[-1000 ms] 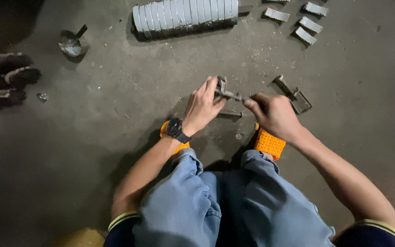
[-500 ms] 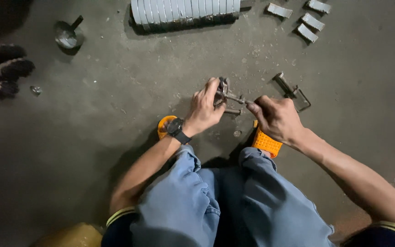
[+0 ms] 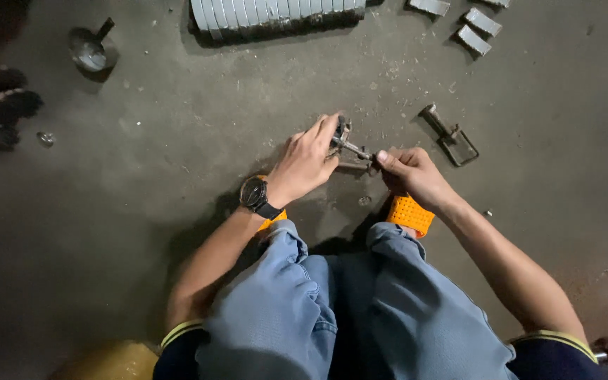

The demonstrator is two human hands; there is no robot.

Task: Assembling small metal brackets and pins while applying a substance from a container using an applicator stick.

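Squatting over a grey, dusty concrete floor (image 3: pixel 177 162), the person reaches both bare arms forward between blue-jeaned knees. The left hand (image 3: pixel 307 160), with a dark wristwatch (image 3: pixel 256 195) on its wrist, is bent forward with its fingers curled closed around a small grey metal clamp-like part (image 3: pixel 343 137), which sits on the floor just beyond the knees. The right hand (image 3: pixel 411 172) is a closed fist, thumb pressed forward, gripping the near end of a thin metal rod (image 3: pixel 357 150) that runs from the part towards it. How rod and part join is hidden by the fingers, and the small piece is too dim to make out in detail. Orange perforated sandals (image 3: pixel 408 213) show under the right wrist and barely beside the left. To the right of the hands, apart from them, lies a dark metal clamp with a square frame (image 3: pixel 452 137). At the far edge, a row of ribbed grey metal plates (image 3: pixel 276 14) is cut off by the picture, as are several small grey blocks (image 3: pixel 474 32) at far right. Far left lie a small metal scoop (image 3: pixel 89 49) and dark, shadowed footwear (image 3: pixel 1 112).
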